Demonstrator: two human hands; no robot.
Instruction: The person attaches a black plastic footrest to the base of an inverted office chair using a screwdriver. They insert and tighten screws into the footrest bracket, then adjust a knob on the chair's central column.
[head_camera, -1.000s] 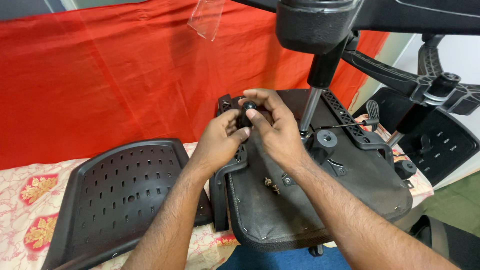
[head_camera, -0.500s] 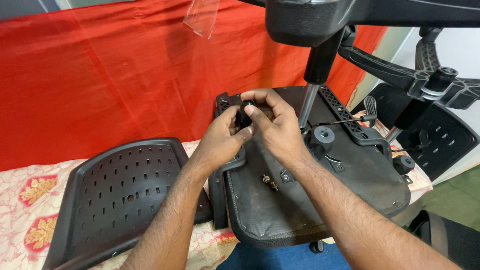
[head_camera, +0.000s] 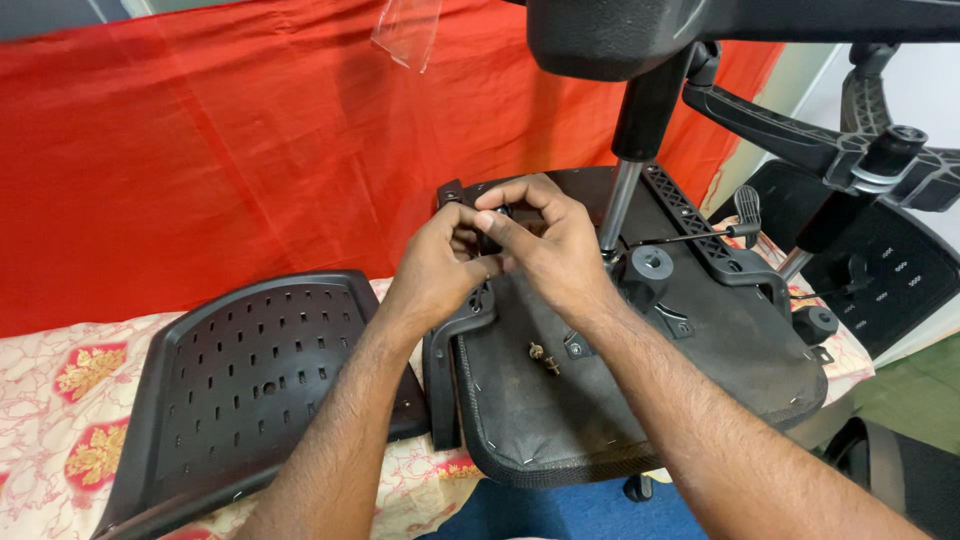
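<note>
Both my hands pinched together at the back edge of an upturned office chair seat.

My left hand (head_camera: 440, 268) and right hand (head_camera: 548, 240) meet over the black plastic armrest bracket (head_camera: 452, 345) that runs down the left side of the upturned black fabric-covered chair seat (head_camera: 610, 400), which lies on a floral cream cloth (head_camera: 60, 390). The fingers of both hands are curled tightly, fingertips touching, around a small dark part at the bracket's top end; I cannot tell what that part is, since my fingers hide it. Two small brass-coloured screws (head_camera: 545, 358) lie loose on the seat's underside, just below my right wrist. The silver gas-lift column (head_camera: 618, 205) rises beside my right hand. A black perforated plastic backrest shell (head_camera: 250, 380) lies to the left, touching the bracket's side.
</note>
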